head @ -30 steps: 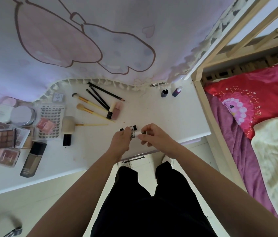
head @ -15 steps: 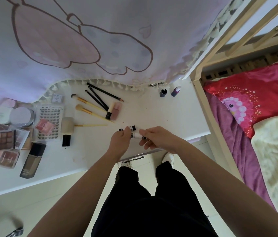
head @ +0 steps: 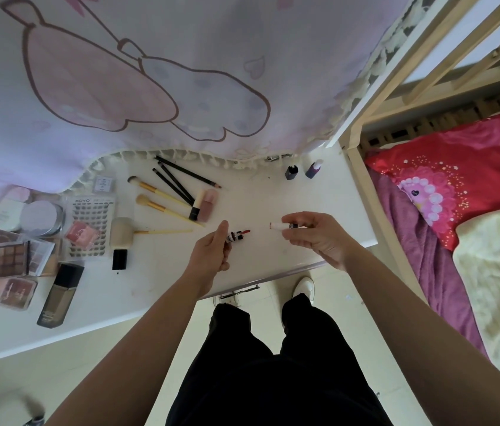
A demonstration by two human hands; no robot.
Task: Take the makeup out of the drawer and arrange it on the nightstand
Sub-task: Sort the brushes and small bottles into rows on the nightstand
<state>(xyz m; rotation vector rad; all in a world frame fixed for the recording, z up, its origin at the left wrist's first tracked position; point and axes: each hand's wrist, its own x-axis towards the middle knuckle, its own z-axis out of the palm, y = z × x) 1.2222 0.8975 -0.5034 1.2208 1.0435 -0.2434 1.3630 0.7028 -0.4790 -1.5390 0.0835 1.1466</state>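
Grip: left hand (head: 211, 256) pinches the uncapped lipstick (head: 238, 235); right hand (head: 319, 238) pinches its cap (head: 281, 225), apart.
Where: both above the nightstand (head: 273, 195), near its front.
Risk: bare red tip may smear the white top if set down uncapped.

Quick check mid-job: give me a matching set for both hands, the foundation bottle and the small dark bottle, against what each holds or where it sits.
1 left hand
2 right hand
3 foundation bottle
4 small dark bottle

A stands at the back by the curtain
B pinches a pale tube
C lies flat near the nightstand front edge, left
D grips a red-tipped stick

Pairs: 1-D, 2-B, 3-C, 4-A
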